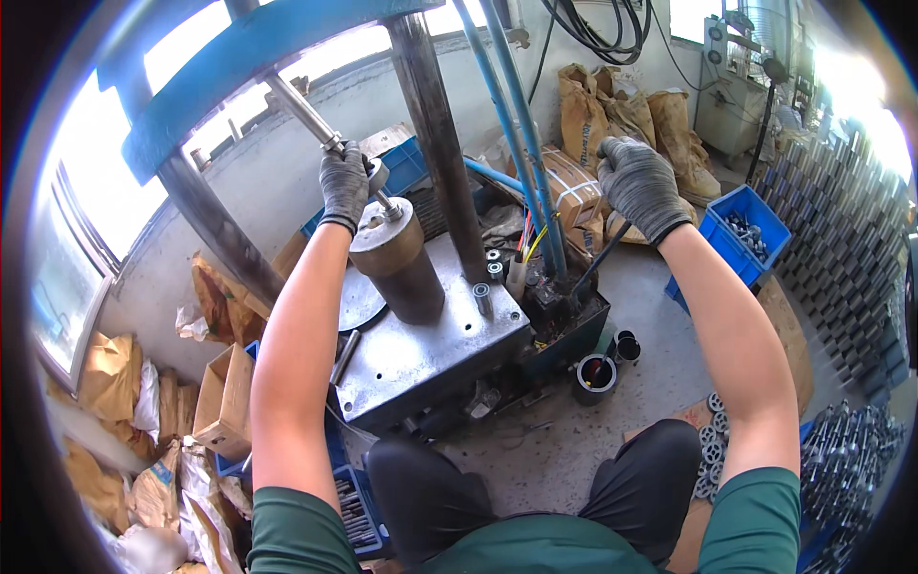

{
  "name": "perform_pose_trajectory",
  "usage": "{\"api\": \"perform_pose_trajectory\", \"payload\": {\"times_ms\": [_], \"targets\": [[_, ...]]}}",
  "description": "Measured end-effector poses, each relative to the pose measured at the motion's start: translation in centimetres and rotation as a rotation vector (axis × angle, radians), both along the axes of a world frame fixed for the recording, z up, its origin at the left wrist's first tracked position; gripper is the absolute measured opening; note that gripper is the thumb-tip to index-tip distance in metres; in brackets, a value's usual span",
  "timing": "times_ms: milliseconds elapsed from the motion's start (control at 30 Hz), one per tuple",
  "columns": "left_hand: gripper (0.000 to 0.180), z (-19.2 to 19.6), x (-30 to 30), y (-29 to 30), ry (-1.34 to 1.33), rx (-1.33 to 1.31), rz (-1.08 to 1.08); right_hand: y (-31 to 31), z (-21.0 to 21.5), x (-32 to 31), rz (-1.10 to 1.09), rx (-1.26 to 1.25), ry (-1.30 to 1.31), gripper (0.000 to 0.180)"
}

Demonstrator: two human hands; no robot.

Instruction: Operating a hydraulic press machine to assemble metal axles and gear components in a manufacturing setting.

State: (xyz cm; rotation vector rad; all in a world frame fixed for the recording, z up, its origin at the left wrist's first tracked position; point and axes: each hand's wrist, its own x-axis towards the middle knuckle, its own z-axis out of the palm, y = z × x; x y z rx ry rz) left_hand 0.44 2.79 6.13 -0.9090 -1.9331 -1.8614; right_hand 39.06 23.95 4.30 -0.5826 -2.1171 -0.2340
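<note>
My left hand (346,187), in a grey glove, is closed around a short metal ring (379,175) under the steel ram (304,107) of a press. Below the ring, a slim metal rod (387,204) stands in the top of a thick cylindrical fixture (404,271). The fixture rests on the press's steel bed (430,346). My right hand (636,187), gloved too, is closed on the upper end of a dark lever (602,256) that slants down to the machine's side. The fingers hide the lever's tip and part of the ring.
Dark press columns (435,134) flank the fixture. Small metal sleeves (483,299) and a loose metal bar (346,357) lie on the bed. A blue bin (741,230) of parts and stacked metal tubes (832,249) stand right; cardboard boxes (225,402) and bags are at left.
</note>
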Motion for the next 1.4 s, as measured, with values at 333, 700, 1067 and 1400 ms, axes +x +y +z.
{"api": "perform_pose_trajectory", "payload": {"times_ms": [333, 700, 1067, 1400], "targets": [[0.025, 1.0, -0.3, 1.8, -0.010, -0.175, -0.008, -2.2, -0.4, 2.6, 0.003, -0.126, -0.129, 0.026], [0.031, 0.8, 0.2, 1.9, 0.039, -0.280, 0.100, -4.2, -2.0, 7.1, 0.124, -0.068, -0.137, 0.024], [0.034, 1.6, 1.2, 1.7, 0.066, -0.359, 0.146, -7.8, -4.2, 11.6, 0.192, -0.231, -0.275, 0.033], [0.029, 1.1, 0.8, 1.1, 0.155, -0.264, 0.182, -9.2, -4.0, 11.1, 0.221, -0.276, -0.490, 0.039]]}}
